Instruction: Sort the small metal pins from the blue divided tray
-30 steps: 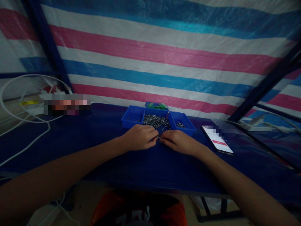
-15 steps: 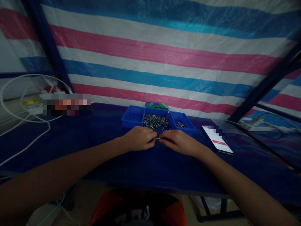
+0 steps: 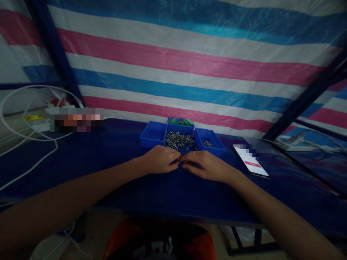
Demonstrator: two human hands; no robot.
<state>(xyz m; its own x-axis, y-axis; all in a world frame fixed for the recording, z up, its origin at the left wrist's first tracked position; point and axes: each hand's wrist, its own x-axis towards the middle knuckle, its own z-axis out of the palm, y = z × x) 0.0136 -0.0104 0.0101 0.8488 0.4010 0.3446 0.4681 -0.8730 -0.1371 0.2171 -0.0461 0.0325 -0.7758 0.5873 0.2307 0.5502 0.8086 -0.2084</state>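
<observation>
My left hand [image 3: 163, 159] rests low over the table with thumb and forefinger pinched. At its fingertips a tiny bright end of a small metal rod-like piece [image 3: 179, 159] shows; the rest is hidden by the fingers. Facing it, my right hand [image 3: 204, 164] has its forefinger up against the left fingertips. Its thumb is lowered, leaving a gap with nothing visible in it. Just beyond both hands lies a loose pile of small shiny metal rod-like pieces [image 3: 179, 140], between blue bins.
The left blue bin [image 3: 153, 131] and right blue bin [image 3: 214, 141] hold some metal pieces. A rear blue bin [image 3: 181, 127] holds green items [image 3: 181, 121]. A lit phone [image 3: 251, 161] lies at right. White cables [image 3: 55, 144] loop at left; a striped sheet [image 3: 189, 79] hangs behind.
The metal piece spanned both hands' fingertips; now it is mostly hidden at my left fingers. My right forefinger has moved left to meet them, and the right thumb and forefinger have parted.
</observation>
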